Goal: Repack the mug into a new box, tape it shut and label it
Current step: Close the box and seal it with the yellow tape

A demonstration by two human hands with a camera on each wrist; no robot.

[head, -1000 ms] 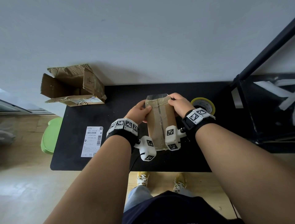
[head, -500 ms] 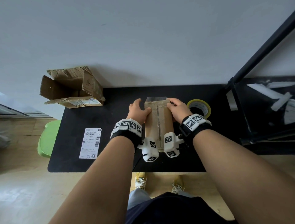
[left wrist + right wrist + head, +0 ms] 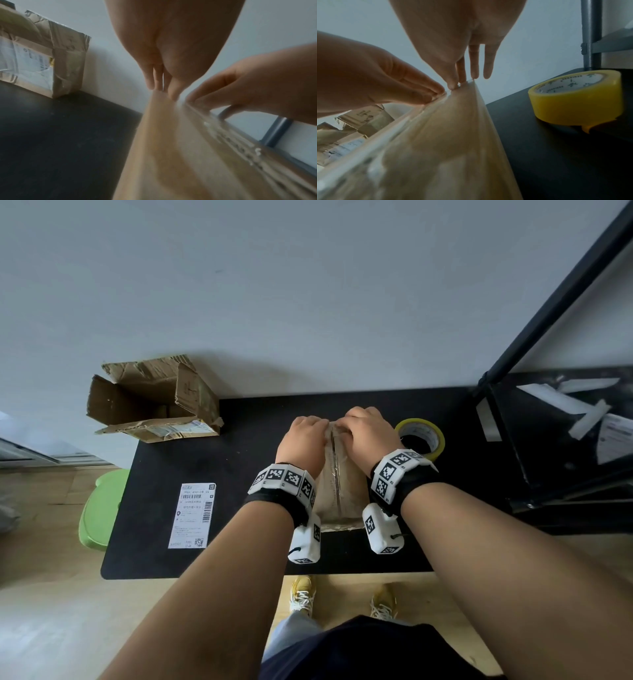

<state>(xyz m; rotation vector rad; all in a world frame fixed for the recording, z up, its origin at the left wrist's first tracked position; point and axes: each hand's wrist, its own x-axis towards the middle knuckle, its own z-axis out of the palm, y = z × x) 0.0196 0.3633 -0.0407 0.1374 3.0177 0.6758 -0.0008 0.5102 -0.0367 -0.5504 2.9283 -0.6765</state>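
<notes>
Pressing flat on the taped cardboard box, the left hand and right hand lie palm-down on its top, one either side of the clear tape seam, straight fingers reaching its far edge and gripping nothing. This box stands on the black table between both wrists. Left of it lies the shipping label. Just right sits the yellow tape roll. Farther left stands the torn open box.
</notes>
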